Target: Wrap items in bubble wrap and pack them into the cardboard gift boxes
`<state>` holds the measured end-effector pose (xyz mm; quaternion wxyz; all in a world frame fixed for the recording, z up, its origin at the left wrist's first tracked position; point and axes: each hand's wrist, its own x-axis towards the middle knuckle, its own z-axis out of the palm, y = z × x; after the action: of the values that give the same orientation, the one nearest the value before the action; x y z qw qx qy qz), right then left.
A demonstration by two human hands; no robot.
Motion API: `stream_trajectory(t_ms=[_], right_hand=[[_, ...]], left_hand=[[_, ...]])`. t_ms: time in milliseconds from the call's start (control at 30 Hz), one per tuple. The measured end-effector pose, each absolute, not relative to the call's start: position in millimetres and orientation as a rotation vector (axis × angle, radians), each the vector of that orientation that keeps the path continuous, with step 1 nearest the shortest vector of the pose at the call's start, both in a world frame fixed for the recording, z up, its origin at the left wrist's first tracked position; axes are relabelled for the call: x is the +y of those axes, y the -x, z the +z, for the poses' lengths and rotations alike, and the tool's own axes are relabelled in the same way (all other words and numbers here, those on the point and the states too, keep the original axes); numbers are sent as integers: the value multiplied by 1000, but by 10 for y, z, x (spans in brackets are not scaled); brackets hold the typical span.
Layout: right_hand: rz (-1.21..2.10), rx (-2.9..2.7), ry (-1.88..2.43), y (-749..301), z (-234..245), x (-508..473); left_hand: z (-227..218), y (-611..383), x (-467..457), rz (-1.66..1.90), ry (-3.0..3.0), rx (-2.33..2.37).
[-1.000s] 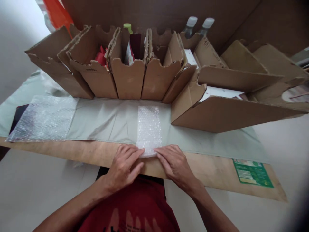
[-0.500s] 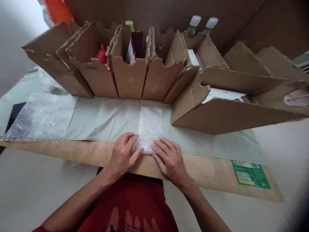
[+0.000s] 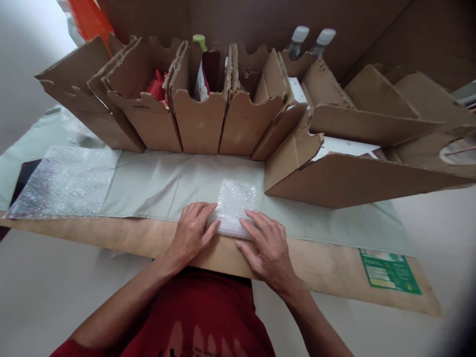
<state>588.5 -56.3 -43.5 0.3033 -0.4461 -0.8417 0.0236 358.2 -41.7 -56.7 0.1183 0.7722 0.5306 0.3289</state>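
Note:
A small piece of bubble wrap (image 3: 238,196) lies in front of me near the table's front edge, its near part folded over into a thicker flat bundle. My left hand (image 3: 194,230) holds the left end of the fold, thumb below and fingers curled above. At the right end, my right hand (image 3: 266,243) has its fingertips on top of the fold and its thumb close to the near edge. Whether anything lies inside the fold I cannot make out.
Behind stands a row of cardboard bins (image 3: 201,124) holding red and printed packets. A larger cardboard holder (image 3: 345,181) with white sheets is at the right. A bigger bubble wrap sheet (image 3: 74,181) lies left over something dark. Two white-capped bottles (image 3: 299,37) rise behind.
The near end of the bubble wrap has been folded away from me, so the flat part is shorter. The piece has turned and shifted slightly right, with both hands staying at its sides.

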Motion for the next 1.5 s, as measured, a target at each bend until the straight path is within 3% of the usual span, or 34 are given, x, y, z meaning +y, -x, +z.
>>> stream_trajectory(t_ms=[333, 567, 667, 833, 1033, 1200, 1367, 1500], right_hand=[[336, -2160, 1169, -5874, -433, -619], [30, -2222, 1262, -5829, -372, -654], [42, -2322, 1240, -5767, -434, -567], [215, -2115, 1264, -5738, -503, -403], [425, -1883, 1255, -5641, -353, -563], [720, -1775, 1270, -5540, -376, -766], [905, -1712, 1292, -5601, -393, -743], [1267, -1546, 1219, -5717, -275, -665]], left_hand=[[-374, -3506, -571, 1009, -2286, 1207], [-510, -3621, -310, 851, -2327, 1503], [-518, -3618, -312, 922, -2239, 1578], [-417, -3533, -603, 1142, -1770, 1534], [-289, -3643, -803, 995, -1172, 1195], [-219, -3832, -759, 1040, -1078, 1002], [-264, -3838, -751, 1092, -1069, 1079], [-187, -3792, -730, 950, -1195, 1167]])
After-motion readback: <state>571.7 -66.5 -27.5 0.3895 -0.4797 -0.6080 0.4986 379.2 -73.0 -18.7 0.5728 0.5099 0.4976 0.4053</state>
